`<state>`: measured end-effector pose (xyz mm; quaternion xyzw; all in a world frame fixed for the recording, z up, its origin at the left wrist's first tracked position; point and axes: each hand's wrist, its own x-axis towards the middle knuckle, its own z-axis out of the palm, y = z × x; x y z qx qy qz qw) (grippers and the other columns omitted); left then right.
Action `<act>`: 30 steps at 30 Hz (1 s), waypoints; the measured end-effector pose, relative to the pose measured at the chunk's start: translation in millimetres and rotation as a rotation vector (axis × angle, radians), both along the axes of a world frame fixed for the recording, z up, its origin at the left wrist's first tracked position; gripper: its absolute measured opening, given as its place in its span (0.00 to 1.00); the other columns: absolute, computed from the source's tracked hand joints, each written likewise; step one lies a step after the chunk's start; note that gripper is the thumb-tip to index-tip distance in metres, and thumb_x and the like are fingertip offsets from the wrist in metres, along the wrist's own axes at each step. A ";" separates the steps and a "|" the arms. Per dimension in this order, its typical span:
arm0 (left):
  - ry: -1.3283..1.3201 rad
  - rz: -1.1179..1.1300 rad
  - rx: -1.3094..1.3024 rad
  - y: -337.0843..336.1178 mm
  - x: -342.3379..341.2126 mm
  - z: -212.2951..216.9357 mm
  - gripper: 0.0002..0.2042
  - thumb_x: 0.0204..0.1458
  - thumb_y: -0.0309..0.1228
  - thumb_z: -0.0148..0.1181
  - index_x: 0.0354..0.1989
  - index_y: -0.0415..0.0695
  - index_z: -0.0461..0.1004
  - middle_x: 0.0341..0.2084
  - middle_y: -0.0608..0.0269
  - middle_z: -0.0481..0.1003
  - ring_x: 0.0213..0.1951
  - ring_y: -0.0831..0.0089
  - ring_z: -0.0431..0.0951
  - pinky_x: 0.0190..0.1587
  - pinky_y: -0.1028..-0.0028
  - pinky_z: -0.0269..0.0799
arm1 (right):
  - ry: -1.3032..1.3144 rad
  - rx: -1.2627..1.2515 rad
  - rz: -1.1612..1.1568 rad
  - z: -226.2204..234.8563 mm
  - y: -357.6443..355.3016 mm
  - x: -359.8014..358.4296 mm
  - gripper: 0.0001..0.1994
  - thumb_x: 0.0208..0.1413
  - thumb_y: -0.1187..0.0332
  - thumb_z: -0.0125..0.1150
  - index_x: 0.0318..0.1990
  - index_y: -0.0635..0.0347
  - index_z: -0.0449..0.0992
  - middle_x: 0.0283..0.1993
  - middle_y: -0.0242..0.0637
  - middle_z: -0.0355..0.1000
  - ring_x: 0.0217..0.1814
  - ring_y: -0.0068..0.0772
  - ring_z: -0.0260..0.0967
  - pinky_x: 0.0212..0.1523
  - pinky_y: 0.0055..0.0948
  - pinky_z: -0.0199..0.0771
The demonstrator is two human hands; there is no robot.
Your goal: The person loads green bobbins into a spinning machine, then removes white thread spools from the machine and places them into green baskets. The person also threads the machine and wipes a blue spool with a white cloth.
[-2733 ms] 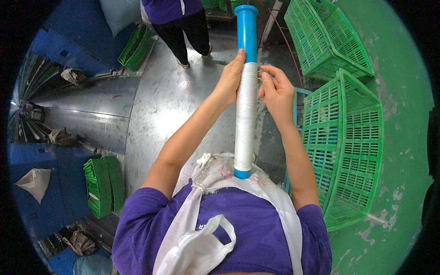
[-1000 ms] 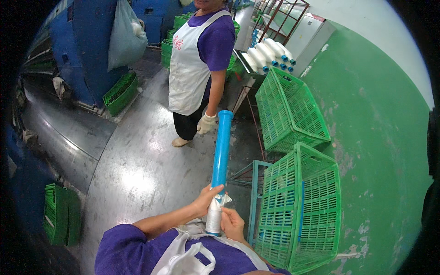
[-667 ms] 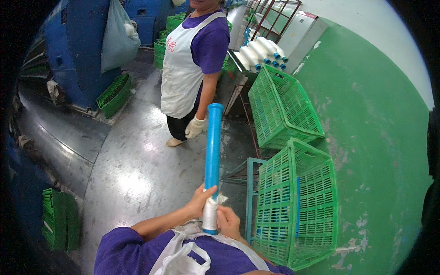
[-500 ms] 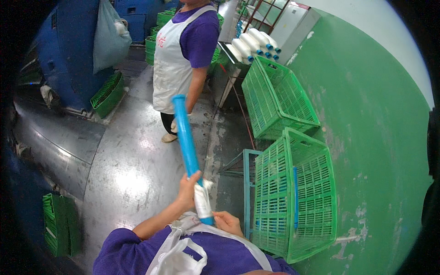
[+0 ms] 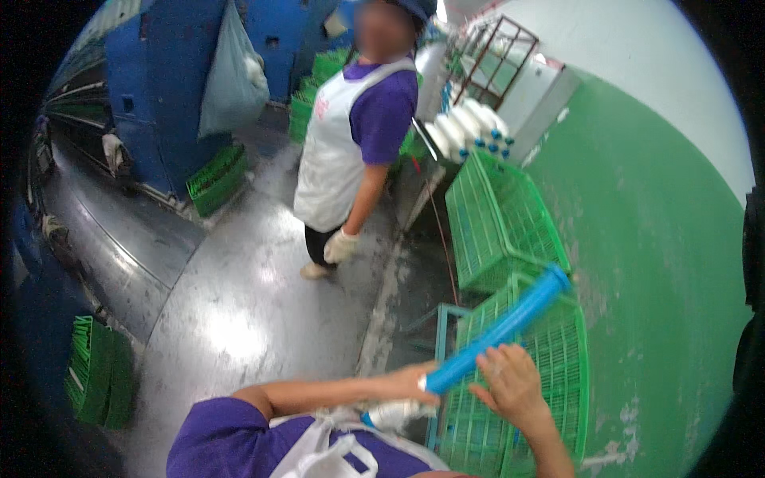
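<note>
A smooth blue tube (image 5: 510,323) slants up to the right in front of me, its flared far end over the green baskets. My left hand (image 5: 410,384) is closed around its lower end. Beside the tube, my right hand (image 5: 512,384) has its fingers apart, the fingertips at the tube's side; blur hides whether they press on it. Below my left hand, close to my waist, lies a white yarn-wound bobbin (image 5: 402,414) with a blue end. My left wrist and hand partly cover it, and what supports it is hidden.
Two green plastic baskets (image 5: 575,350) stand along the green wall at my right, one on a blue-green frame (image 5: 441,338). White yarn bobbins (image 5: 470,127) are stacked beyond. A person in a white apron (image 5: 331,151) stands ahead. Blue machines (image 5: 171,95) and green crates (image 5: 100,370) are at left.
The blue tube has swung from nearly upright to slanting right, over the baskets. My right hand has risen from the bobbin's lower end to beside the tube. My left hand has moved right.
</note>
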<state>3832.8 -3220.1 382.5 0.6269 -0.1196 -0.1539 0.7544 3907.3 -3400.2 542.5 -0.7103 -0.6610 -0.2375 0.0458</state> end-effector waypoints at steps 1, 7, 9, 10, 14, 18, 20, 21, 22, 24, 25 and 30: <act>-0.044 -0.086 0.009 -3.6 -1.2 2.3 0.37 0.46 0.37 0.66 0.63 0.44 0.54 0.44 0.65 0.68 0.45 0.76 0.67 0.49 0.73 0.64 | -0.140 -0.106 0.028 8.8 -1.7 2.3 0.11 0.50 0.70 0.55 0.41 0.61 0.73 0.29 0.36 0.69 0.33 0.37 0.68 0.35 0.36 0.69; 0.053 -0.481 0.101 7.0 -14.8 -3.2 0.37 0.48 0.37 0.64 0.65 0.44 0.52 0.43 0.62 0.69 0.44 0.75 0.69 0.48 0.72 0.66 | -0.263 -0.478 -0.142 13.3 -22.1 -1.7 0.05 0.46 0.68 0.55 0.30 0.56 0.71 0.23 0.31 0.63 0.29 0.29 0.64 0.30 0.27 0.63; 0.013 -0.527 0.197 18.5 -10.5 -12.3 0.36 0.49 0.41 0.62 0.65 0.43 0.52 0.45 0.60 0.69 0.46 0.72 0.69 0.49 0.71 0.65 | -0.195 -0.446 -0.222 8.1 -32.5 -2.6 0.05 0.44 0.67 0.55 0.29 0.56 0.69 0.24 0.31 0.63 0.30 0.31 0.64 0.30 0.30 0.62; -0.042 -0.498 0.211 25.0 -11.7 -15.9 0.37 0.50 0.44 0.61 0.65 0.42 0.52 0.46 0.57 0.69 0.47 0.70 0.69 0.50 0.70 0.64 | -0.131 -0.450 -0.262 4.8 -37.7 -4.6 0.06 0.44 0.67 0.55 0.30 0.57 0.69 0.24 0.31 0.64 0.31 0.32 0.64 0.30 0.30 0.62; -0.147 -0.406 0.265 52.9 0.7 -6.3 0.37 0.52 0.51 0.56 0.65 0.42 0.53 0.54 0.52 0.66 0.55 0.63 0.66 0.56 0.69 0.60 | 0.098 -0.436 -0.407 -8.8 -51.6 -8.4 0.18 0.33 0.63 0.67 0.33 0.58 0.69 0.27 0.34 0.65 0.33 0.37 0.65 0.33 0.35 0.63; -0.109 -0.549 0.334 80.9 22.3 42.2 0.33 0.57 0.45 0.53 0.66 0.43 0.51 0.59 0.52 0.62 0.60 0.63 0.62 0.61 0.71 0.55 | 0.173 -0.265 -0.483 -19.4 -53.6 -10.0 0.25 0.24 0.62 0.73 0.34 0.58 0.69 0.28 0.36 0.65 0.32 0.40 0.65 0.32 0.37 0.64; -0.187 -0.591 0.339 92.9 30.0 69.5 0.32 0.57 0.44 0.52 0.66 0.42 0.51 0.60 0.50 0.61 0.60 0.63 0.62 0.60 0.71 0.55 | 0.178 -0.178 -0.482 -22.0 -51.0 -11.4 0.24 0.24 0.63 0.72 0.34 0.59 0.69 0.27 0.37 0.65 0.32 0.41 0.65 0.30 0.38 0.65; -0.242 -0.615 0.377 96.6 31.3 81.1 0.32 0.57 0.44 0.52 0.66 0.41 0.51 0.60 0.49 0.61 0.60 0.63 0.62 0.60 0.71 0.55 | 0.197 -0.140 -0.476 -22.5 -49.0 -12.1 0.24 0.24 0.63 0.72 0.33 0.59 0.69 0.27 0.37 0.65 0.31 0.41 0.65 0.30 0.38 0.65; -0.344 -0.637 0.386 99.5 32.2 91.4 0.32 0.57 0.43 0.52 0.66 0.40 0.51 0.60 0.48 0.60 0.60 0.63 0.62 0.60 0.71 0.55 | 0.217 -0.109 -0.468 -22.7 -46.6 -12.8 0.24 0.25 0.63 0.71 0.33 0.59 0.69 0.27 0.37 0.65 0.31 0.41 0.65 0.30 0.38 0.65; -0.364 -0.643 0.427 105.4 32.2 108.0 0.32 0.57 0.43 0.52 0.65 0.38 0.52 0.60 0.47 0.60 0.60 0.63 0.62 0.59 0.71 0.56 | 0.231 -0.029 -0.452 -22.4 -40.4 -14.4 0.22 0.26 0.63 0.69 0.31 0.59 0.68 0.26 0.38 0.64 0.30 0.42 0.65 0.29 0.39 0.65; -0.423 -0.643 0.422 108.5 30.9 114.5 0.32 0.57 0.43 0.52 0.65 0.37 0.52 0.60 0.46 0.61 0.60 0.62 0.63 0.59 0.72 0.56 | 0.236 -0.039 -0.446 -22.3 -36.7 -15.4 0.22 0.26 0.63 0.69 0.31 0.59 0.68 0.26 0.38 0.64 0.30 0.42 0.65 0.29 0.39 0.65; -0.377 -0.589 0.496 131.4 24.6 135.4 0.27 0.59 0.41 0.48 0.62 0.35 0.58 0.54 0.47 0.68 0.54 0.63 0.70 0.54 0.73 0.62 | 0.350 -0.008 -0.441 -26.7 -14.7 -20.0 0.20 0.28 0.63 0.69 0.31 0.58 0.69 0.27 0.39 0.66 0.31 0.42 0.67 0.30 0.38 0.68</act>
